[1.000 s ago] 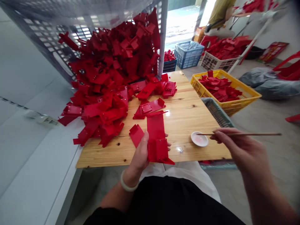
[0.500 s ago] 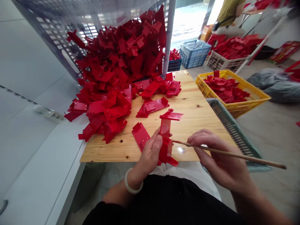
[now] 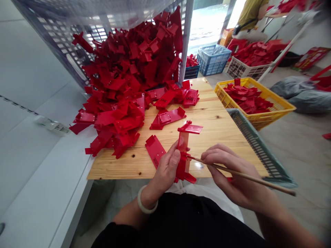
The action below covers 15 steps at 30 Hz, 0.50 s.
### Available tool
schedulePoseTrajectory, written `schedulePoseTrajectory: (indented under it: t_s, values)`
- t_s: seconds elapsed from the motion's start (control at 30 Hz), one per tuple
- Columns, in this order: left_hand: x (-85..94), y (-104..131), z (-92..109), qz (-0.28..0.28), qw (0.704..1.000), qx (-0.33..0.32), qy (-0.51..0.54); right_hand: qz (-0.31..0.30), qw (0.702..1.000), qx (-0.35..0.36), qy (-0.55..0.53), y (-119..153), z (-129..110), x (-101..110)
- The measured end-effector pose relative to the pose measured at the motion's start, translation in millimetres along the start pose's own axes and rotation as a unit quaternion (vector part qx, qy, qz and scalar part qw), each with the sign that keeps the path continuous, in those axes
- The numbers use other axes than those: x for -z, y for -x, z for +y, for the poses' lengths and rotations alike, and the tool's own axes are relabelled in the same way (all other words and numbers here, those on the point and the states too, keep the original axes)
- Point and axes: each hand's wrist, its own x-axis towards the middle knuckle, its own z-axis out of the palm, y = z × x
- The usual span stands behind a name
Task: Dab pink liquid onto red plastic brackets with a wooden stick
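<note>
My left hand (image 3: 167,164) is closed around a red plastic part (image 3: 183,162) with flanges sticking out at both ends, held upright over the table's near edge. In my right hand (image 3: 232,174) is a thin wooden paintbrush (image 3: 248,176), pinched between thumb and fingers. Its tip reaches the middle of the red part; whether it presses on the surface is too small to tell. A flat red plate (image 3: 155,148) lies on the table just left of the held part, partly behind my left hand. Farther back rests another red part (image 3: 168,117).
A large heap of red parts (image 3: 116,115) spills from a tipped, plastic-lined crate (image 3: 184,44) onto the wooden table (image 3: 214,127). At the right stand a yellow crate (image 3: 280,108) of red parts and a green crate (image 3: 253,137). A person (image 3: 250,17) sits in the background.
My right hand has moved slightly left, bringing the brush tip farther onto the red part. The brush's back end has swung left and lower. My left hand keeps its hold.
</note>
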Motion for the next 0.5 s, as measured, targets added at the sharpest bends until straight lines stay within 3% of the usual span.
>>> schedulePoseTrajectory:
  t_s: [0.27,0.37,0.5]
  values:
    - [0.3,3,0,0.023,0.999,0.033,0.036,0.04,0.998,-0.048,-0.005,-2,4,1]
    - [2.9,0,-5,-0.01,0.988,0.087,0.13,0.112,0.988,-0.09,-0.051,0,7,-2]
    - [7.5,-7,-12,-0.052,0.952,0.181,0.242,0.211,0.951,-0.174,-0.144,3,10,-12]
